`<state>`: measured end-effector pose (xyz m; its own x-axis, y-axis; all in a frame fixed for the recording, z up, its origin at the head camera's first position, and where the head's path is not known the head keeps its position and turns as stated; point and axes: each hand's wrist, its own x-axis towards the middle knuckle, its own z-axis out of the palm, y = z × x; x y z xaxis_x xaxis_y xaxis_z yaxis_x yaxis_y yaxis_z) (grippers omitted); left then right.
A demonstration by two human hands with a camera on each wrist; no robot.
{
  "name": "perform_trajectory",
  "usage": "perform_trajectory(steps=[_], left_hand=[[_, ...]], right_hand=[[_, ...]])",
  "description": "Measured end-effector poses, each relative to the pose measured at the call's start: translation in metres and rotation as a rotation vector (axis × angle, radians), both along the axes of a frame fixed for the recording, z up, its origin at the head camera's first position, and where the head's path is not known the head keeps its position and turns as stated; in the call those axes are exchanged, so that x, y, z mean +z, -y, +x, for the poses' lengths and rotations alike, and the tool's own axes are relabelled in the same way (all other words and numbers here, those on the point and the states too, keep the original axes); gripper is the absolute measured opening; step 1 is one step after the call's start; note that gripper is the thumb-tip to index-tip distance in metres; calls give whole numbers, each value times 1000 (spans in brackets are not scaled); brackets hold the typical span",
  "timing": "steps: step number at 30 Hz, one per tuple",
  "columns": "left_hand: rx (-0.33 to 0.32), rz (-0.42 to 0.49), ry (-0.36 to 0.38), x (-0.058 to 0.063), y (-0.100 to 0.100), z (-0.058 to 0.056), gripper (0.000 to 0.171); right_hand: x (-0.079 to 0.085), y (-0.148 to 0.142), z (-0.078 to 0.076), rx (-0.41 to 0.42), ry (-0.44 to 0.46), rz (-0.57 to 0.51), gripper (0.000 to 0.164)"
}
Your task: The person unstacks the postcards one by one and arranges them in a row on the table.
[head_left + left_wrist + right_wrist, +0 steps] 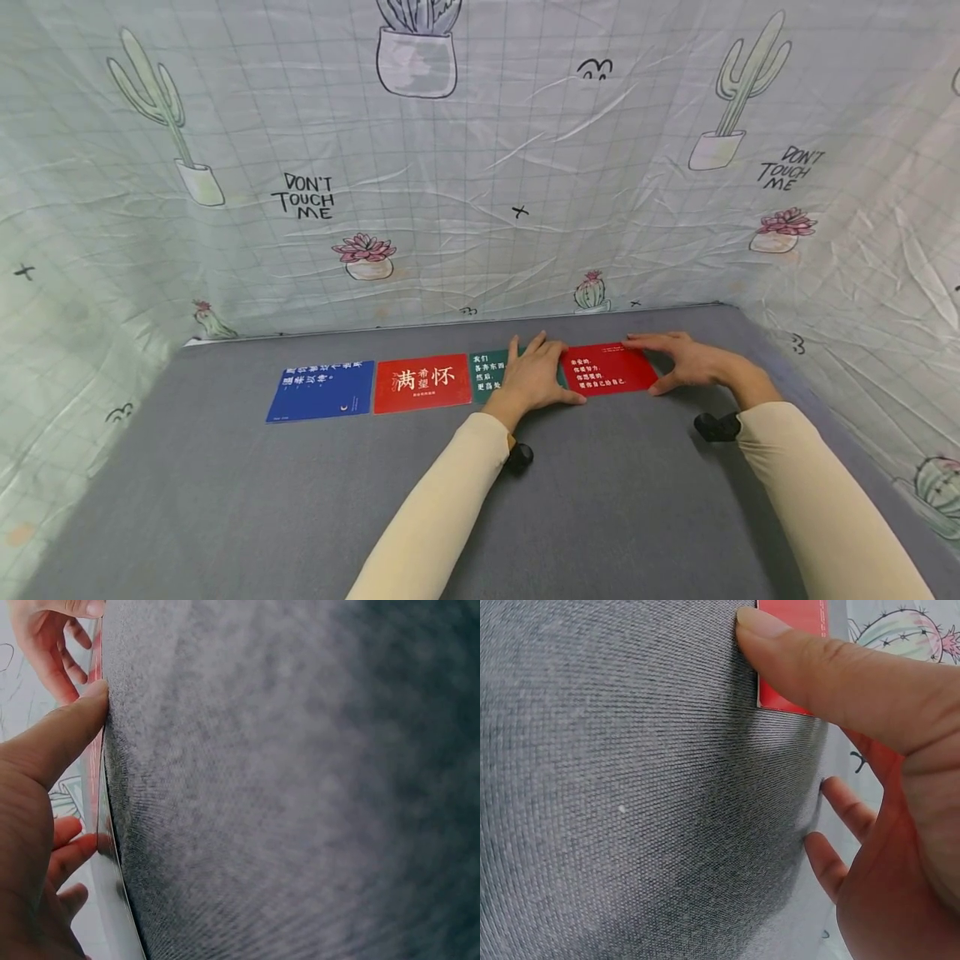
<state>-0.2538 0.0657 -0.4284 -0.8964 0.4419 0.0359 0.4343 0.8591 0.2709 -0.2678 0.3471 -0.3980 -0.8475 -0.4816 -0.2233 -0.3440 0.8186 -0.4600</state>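
Observation:
A row of flat cards with white Chinese writing lies on the grey surface. My left hand [531, 379] rests over the green card [483, 371], hiding much of it, fingers spread and thumb by the lower edge of the bright red card [609, 373]. That red card lies just right of the green one. At its right end is my right hand [693, 364], index fingertip at the top edge and thumb [769, 630] near the lower right corner. In the right wrist view, the other fingers stand apart from the card.
Left of the green card lie an orange-red card [423, 396] and, at the row's end, a blue card [321, 396]. The grey surface [300, 500] meets a cloth backdrop [480, 158] with cactus drawings behind the cards. Cloth also hangs at both sides.

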Motion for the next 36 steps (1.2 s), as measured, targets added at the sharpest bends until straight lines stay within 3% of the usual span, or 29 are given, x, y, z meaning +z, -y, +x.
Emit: perform_trajectory(steps=[28,36], left_hand=[[-2,20,28,4,0,0,87],[-34,206,7,12,20,10,86]], right_hand=[[6,1,1,-6,20,-18,85],[13,4,11,13,-98,-63,78]])
